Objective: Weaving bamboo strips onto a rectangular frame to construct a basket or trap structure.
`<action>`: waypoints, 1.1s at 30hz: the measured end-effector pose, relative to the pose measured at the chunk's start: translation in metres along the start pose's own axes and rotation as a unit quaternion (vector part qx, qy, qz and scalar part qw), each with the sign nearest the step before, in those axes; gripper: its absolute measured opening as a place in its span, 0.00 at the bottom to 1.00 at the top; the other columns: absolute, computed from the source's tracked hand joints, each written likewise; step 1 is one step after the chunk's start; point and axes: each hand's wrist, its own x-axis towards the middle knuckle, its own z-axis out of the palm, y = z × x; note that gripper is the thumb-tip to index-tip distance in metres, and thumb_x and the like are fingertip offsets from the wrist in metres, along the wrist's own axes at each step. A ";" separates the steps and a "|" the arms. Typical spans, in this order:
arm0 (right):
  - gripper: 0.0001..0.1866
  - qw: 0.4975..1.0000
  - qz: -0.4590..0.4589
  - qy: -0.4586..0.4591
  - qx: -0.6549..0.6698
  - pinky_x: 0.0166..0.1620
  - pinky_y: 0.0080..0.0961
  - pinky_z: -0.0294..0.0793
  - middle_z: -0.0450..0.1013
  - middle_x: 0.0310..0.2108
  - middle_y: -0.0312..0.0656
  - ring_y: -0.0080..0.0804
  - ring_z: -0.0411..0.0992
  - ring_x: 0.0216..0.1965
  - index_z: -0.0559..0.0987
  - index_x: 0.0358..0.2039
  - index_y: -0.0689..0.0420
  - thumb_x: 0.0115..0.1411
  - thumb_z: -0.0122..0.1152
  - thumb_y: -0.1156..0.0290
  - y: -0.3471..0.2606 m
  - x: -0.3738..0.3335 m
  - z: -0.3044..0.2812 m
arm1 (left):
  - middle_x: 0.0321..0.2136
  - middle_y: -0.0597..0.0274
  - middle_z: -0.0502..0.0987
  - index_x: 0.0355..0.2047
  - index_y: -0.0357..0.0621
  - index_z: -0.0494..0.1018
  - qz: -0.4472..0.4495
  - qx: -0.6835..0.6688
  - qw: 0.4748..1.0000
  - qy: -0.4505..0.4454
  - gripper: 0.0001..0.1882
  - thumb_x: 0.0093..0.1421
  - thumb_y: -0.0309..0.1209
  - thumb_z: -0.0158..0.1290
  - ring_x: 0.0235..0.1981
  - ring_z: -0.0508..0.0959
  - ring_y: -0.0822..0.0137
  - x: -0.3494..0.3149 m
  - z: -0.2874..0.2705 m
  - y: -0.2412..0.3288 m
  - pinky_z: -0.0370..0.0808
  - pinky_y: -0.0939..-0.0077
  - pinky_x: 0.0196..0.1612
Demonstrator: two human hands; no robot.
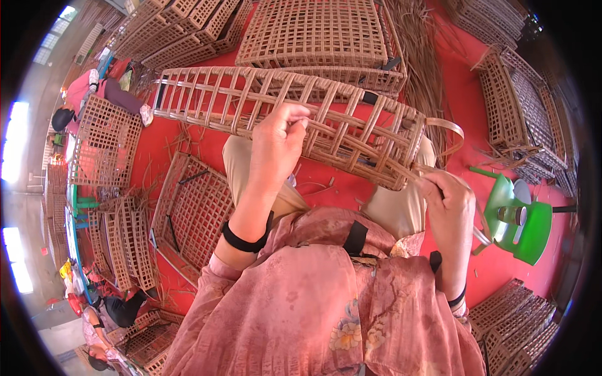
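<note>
Across my lap lies a long woven basket frame (pixel 342 135), brown strands over pale slats, its lattice side turned up. My left hand (pixel 276 147) is closed over the middle of it, thumb and forefinger pinched together. What that pinch holds, if anything, is too small to make out. At the frame's right end my right hand (pixel 448 203) grips a flat brown weaving strand (pixel 423 175) next to the corner. Above that corner, a loose strand (pixel 451 128) loops outward from the frame.
A finished-looking woven basket (pixel 313 34) lies ahead, beside long loose strands (pixel 420 56). To the right stands a green stool (pixel 533 232) with a small jar (pixel 512 215). Another woven panel (pixel 194 213) rests on the red floor (pixel 320 182) at left. Two people work farther left.
</note>
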 end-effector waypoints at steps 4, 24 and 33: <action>0.07 0.999 0.004 -0.025 -0.031 0.30 0.35 0.71 0.75 0.25 0.49 0.48 0.74 0.26 0.79 0.31 0.60 0.60 0.63 0.69 0.001 0.010 0.003 | 0.33 0.61 0.74 0.32 0.49 0.81 0.137 0.198 0.970 0.027 0.07 0.56 0.22 0.57 0.31 0.79 0.57 -0.002 -0.004 -0.006 0.75 0.66 0.33; 0.06 0.994 0.065 -0.075 0.043 0.29 0.27 0.70 0.74 0.21 0.45 0.29 0.72 0.22 0.81 0.31 0.62 0.58 0.66 0.72 0.002 0.019 0.000 | 0.32 0.57 0.81 0.40 0.42 0.75 -0.008 0.025 0.999 0.034 0.08 0.60 0.22 0.54 0.33 0.82 0.64 0.026 -0.050 -0.040 0.78 0.71 0.37; 0.06 0.996 -0.026 -0.087 0.023 0.29 0.27 0.69 0.74 0.22 0.46 0.30 0.71 0.22 0.81 0.31 0.63 0.57 0.66 0.74 0.010 0.031 0.013 | 0.37 0.60 0.76 0.37 0.45 0.80 0.058 0.223 0.973 0.022 0.08 0.57 0.23 0.56 0.34 0.80 0.59 0.022 -0.056 -0.046 0.74 0.66 0.39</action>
